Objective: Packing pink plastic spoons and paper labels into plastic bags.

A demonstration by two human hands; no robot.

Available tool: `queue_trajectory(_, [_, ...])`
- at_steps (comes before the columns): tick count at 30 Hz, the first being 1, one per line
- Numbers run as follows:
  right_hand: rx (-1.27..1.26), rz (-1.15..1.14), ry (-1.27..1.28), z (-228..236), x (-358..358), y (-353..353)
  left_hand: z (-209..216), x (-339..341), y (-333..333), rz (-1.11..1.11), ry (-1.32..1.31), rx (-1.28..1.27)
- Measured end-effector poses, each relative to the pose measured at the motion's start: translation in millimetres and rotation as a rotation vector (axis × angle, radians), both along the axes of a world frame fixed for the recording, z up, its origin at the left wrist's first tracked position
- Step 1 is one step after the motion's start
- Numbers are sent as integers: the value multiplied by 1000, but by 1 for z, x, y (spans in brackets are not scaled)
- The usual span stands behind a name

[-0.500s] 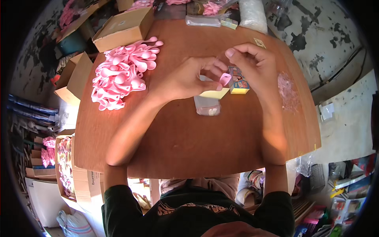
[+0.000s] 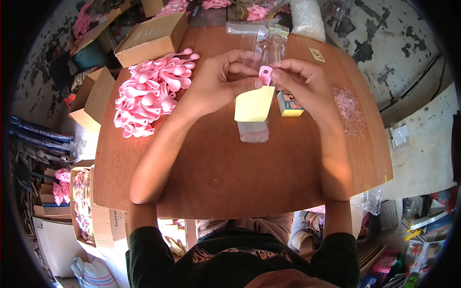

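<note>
Both my hands meet above the middle of the table. My left hand pinches a pink plastic spoon, whose holed handle end points up; the rest is hidden. The right hand is closed, thumb and fingertips at that handle end and at the edge of a clear plastic bag. This bag stretches away beyond my fingers. Below the hands lies a stack of pale yellow cards, over a pile of clear bags. A small blue and yellow printed box stands beside my right hand.
A heap of pink spoons lies left, before a closed cardboard box. Thin clear pink strips are scattered at the right. A roll of wrapping stands at the far edge; an open carton is left of the table.
My right hand has come down to the left hand at the spoon. A clear bag now stretches beyond the fingers. The spoon's handle end has turned upward, and the yellow cards show more fully.
</note>
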State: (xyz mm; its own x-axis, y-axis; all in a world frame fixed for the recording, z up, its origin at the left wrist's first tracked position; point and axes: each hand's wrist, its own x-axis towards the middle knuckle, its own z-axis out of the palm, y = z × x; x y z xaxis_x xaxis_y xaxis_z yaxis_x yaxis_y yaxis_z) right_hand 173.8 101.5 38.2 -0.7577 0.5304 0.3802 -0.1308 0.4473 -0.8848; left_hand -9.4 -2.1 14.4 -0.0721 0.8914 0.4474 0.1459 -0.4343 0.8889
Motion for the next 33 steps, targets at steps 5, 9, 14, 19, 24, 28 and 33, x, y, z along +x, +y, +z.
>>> queue_trajectory(5, [-51,-24,37,-1,0,-1,2,-2,-3,-8,-48,46])
queue_trajectory(9, [-37,-50,40,0,2,1,9,1,-7,-16,-130,-3])
queue_trajectory(14, [-69,-65,73,1,0,-2,3,-2,-2,13,-241,-2])
queue_trajectory(19, [-71,-47,129,-4,0,1,5,0,-5,165,-94,51])
queue_trajectory(24, [-39,-58,195,-2,-1,-2,5,1,-4,226,-70,106])
queue_trajectory(28, [-66,-32,223,-2,-1,-4,8,-5,-7,188,-20,97])
queue_trajectory(33, [-50,-19,263,-2,0,-4,10,-11,-9,70,-41,87])
